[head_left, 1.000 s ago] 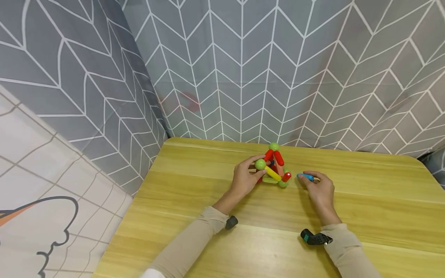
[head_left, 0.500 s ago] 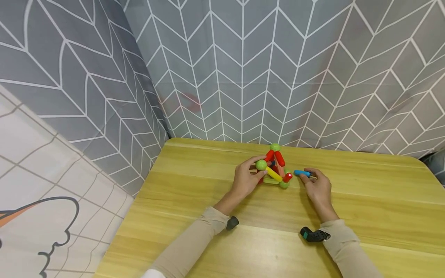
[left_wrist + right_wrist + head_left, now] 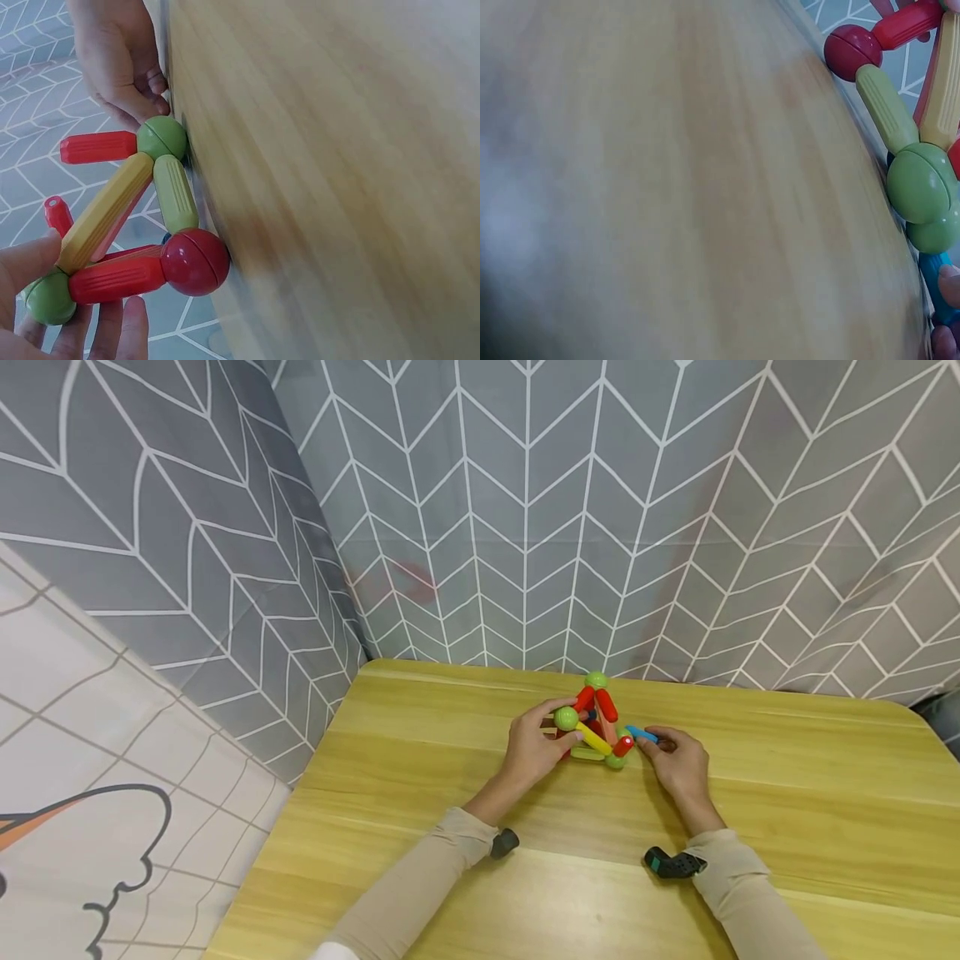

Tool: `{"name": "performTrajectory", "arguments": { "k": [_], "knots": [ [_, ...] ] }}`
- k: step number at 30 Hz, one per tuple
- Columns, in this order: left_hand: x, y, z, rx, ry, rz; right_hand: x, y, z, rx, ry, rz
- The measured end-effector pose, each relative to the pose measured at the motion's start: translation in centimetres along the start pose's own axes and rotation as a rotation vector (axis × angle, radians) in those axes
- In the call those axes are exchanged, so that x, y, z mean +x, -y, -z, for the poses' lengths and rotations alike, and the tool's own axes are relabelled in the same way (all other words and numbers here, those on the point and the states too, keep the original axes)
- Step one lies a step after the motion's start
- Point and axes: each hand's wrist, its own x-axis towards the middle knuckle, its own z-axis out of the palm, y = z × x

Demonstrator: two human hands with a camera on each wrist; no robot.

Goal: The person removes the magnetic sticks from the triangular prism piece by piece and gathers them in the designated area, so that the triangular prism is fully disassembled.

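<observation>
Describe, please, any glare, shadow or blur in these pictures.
Head view: pale sheen on the tabletop, faint shadow beside the right sleeve; left wrist view: small highlights on the red ball, upper-right corner washed out; right wrist view: tabletop grain soft, lower-left corner dark.

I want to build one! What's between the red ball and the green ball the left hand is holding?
A red stick joins the red ball and that green ball; the left wrist view shows it.

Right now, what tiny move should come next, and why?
Probably gently press the blue stick against the green ball by its tip: the right grip pinches the stick, pointing it at that ball, while the left grip holds the toy.
</observation>
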Motion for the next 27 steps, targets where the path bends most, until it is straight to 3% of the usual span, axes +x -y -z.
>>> {"name": "performTrajectory", "arguments": {
  "k": [18, 27],
  "knots": [
    [0.5, 0.1, -0.9, 0.039, -0.031, 0.041, 0.1, 0.2, 0.3, 0.0, 0.055, -0.001],
    [0.6, 0.2, -0.5, 0.029, -0.016, 0.032, 0.0, 1.0, 0.9, 0.045, 0.002, -0.008]
  ]
}}
